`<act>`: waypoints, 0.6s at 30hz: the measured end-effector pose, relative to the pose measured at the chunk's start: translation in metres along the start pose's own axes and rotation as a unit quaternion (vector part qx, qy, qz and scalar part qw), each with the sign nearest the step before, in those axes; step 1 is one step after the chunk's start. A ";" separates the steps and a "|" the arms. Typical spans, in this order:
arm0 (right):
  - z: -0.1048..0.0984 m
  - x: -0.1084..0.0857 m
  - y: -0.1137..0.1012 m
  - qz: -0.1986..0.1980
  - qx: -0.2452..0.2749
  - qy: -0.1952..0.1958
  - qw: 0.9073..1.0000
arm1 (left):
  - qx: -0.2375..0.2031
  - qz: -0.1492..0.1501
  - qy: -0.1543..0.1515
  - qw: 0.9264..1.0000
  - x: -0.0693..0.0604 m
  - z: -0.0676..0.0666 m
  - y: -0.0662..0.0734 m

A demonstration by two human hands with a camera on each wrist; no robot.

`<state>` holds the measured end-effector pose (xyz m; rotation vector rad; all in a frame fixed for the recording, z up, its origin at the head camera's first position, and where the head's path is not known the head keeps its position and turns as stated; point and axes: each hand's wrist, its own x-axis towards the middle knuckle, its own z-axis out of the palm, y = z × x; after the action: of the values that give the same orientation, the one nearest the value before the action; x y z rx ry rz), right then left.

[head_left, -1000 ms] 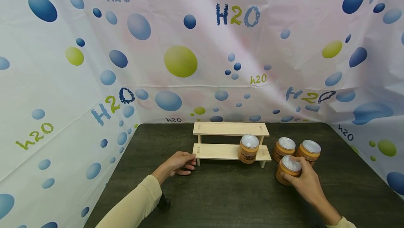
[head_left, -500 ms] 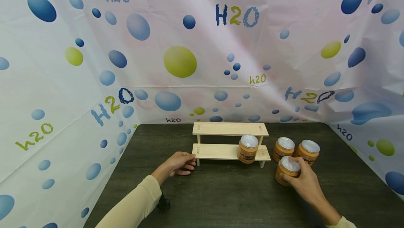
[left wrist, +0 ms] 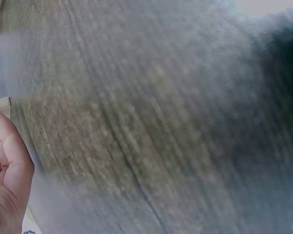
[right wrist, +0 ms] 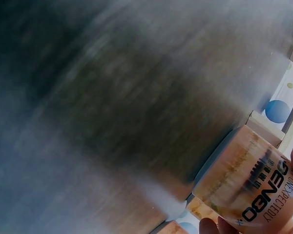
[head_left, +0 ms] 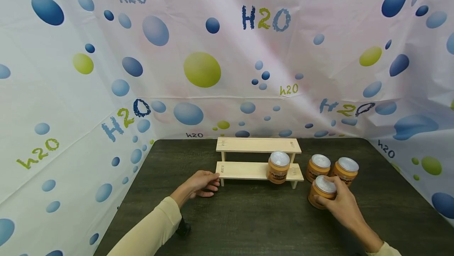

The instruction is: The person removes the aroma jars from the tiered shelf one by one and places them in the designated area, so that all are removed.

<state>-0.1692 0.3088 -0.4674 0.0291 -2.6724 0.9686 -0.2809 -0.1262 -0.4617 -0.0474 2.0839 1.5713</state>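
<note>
My right hand [head_left: 343,205] grips an orange-labelled jar [head_left: 320,195] with a silver lid, thumb on its near left side and fingers on the right of the lid. Black lettering on this jar [right wrist: 259,190] faces the right wrist view; whether its base touches the table is unclear. My left hand [head_left: 200,184] pinches the front left corner of the lower board of a two-step wooden stand [head_left: 241,169]. Part of that left hand [left wrist: 10,170] appears in the left wrist view, its fingertip at the board's end. A matching jar [head_left: 278,169] stands upright on the lower step, toward the right.
Two more matching jars, a left one [head_left: 317,169] and a right one [head_left: 345,171], stand on the dark table [head_left: 248,224] behind the held jar. The stand's upper step [head_left: 259,144] lies farther back. A printed curtain [head_left: 241,51] hangs behind and along both sides.
Hardly anything differs. The whole head view has shifted very slightly; both hands keep their places at the stand and the jar.
</note>
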 end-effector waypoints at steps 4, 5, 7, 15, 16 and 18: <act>-0.001 0.001 -0.001 -0.002 -0.008 -0.003 1.000 | -0.001 -0.003 0.002 1.000 0.000 0.001 0.001; -0.001 0.001 -0.001 0.000 -0.010 -0.006 1.000 | 0.000 -0.002 0.003 1.000 -0.001 0.001 0.002; -0.002 0.002 -0.001 0.002 -0.014 -0.012 1.000 | 0.000 -0.001 0.004 1.000 -0.001 0.001 0.002; -0.005 0.000 -0.005 0.003 -0.033 -0.034 0.999 | 0.000 0.002 0.004 1.000 0.001 0.000 0.000; -0.006 0.000 -0.007 -0.005 -0.035 -0.027 0.999 | 0.000 0.001 0.004 1.000 0.002 0.000 0.000; -0.010 0.001 -0.012 -0.032 -0.032 -0.008 0.999 | 0.001 0.001 0.002 1.000 0.002 0.000 0.000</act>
<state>-0.1658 0.3062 -0.4527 0.1087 -2.6973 0.8667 -0.2823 -0.1261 -0.4627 -0.0490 2.0898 1.5714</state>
